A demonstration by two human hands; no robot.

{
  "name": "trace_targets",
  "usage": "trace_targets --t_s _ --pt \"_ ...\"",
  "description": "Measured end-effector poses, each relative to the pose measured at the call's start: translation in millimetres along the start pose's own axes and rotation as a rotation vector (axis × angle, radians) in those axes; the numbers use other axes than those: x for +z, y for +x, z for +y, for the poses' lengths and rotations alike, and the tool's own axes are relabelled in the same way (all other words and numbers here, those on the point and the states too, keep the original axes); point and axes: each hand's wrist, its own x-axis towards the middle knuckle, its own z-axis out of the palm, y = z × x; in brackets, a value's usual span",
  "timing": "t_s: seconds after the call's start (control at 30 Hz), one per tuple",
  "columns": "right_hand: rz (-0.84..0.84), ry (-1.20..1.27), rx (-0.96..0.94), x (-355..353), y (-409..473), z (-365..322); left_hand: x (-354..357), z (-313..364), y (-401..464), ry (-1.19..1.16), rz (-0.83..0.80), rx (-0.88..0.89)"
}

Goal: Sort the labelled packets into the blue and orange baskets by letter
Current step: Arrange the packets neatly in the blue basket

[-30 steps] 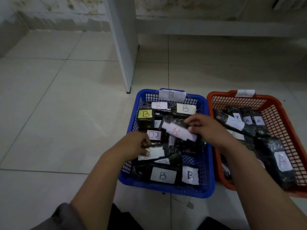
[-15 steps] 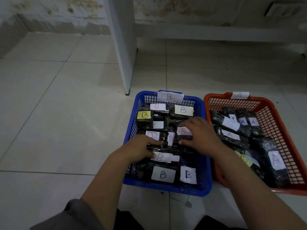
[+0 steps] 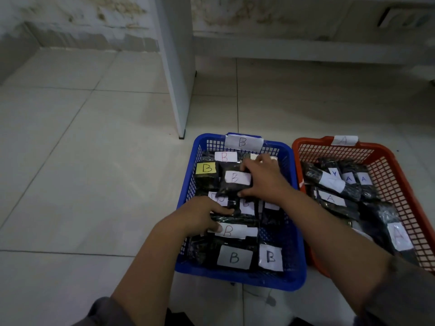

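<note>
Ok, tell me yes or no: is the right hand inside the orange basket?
No, the right hand grips a B packet over the blue basket.

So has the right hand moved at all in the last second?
Yes. The right hand has moved toward the far end of the blue basket, nearer the B tag on its far rim, and now holds a B packet there.

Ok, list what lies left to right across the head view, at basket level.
Bare floor tile → blue basket → yellow B label → right hand gripping a B packet → orange basket of A packets.
</note>
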Motion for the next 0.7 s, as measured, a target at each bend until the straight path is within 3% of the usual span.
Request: trace_targets --t_s 0.3,0.57,0.63,0.7 --pt "0.059 -0.025 -0.122 32.0 3.0 15.1 -0.4 1.6 3.8 0.024 -0.022 -0.028" --pt "-0.058 -0.138 -0.078 33.6 2.8 11.9 -0.1 3.0 2.0 0.045 -0.017 -0.036" --pt "0.025 0.017 -0.018 24.8 -4.7 10.2 -0.5 3.4 0.8 0.048 -0.008 -0.031" --pt "0.167 0.387 0.104 8.1 -20.7 10.4 -1.1 4.3 -0.5 0.046 0.008 -0.024"
